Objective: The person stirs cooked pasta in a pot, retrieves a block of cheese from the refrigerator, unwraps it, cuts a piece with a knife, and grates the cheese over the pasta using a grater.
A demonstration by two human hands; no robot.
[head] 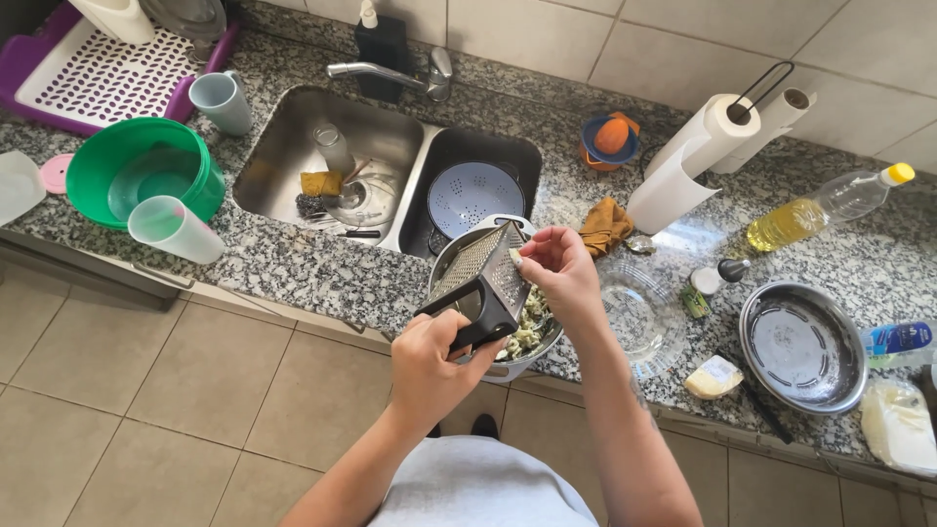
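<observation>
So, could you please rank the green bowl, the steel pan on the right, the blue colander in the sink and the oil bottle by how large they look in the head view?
1. Green bowl.
2. Steel pan, only slightly smaller looking, so that order is unsure.
3. Blue colander, though it sits deeper in the sink, farther from the camera.
4. Oil bottle: long, but slimmest.

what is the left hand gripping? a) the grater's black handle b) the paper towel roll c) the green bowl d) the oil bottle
a: the left hand is closed round the black handle of the grater, held over the metal bowl.
</observation>
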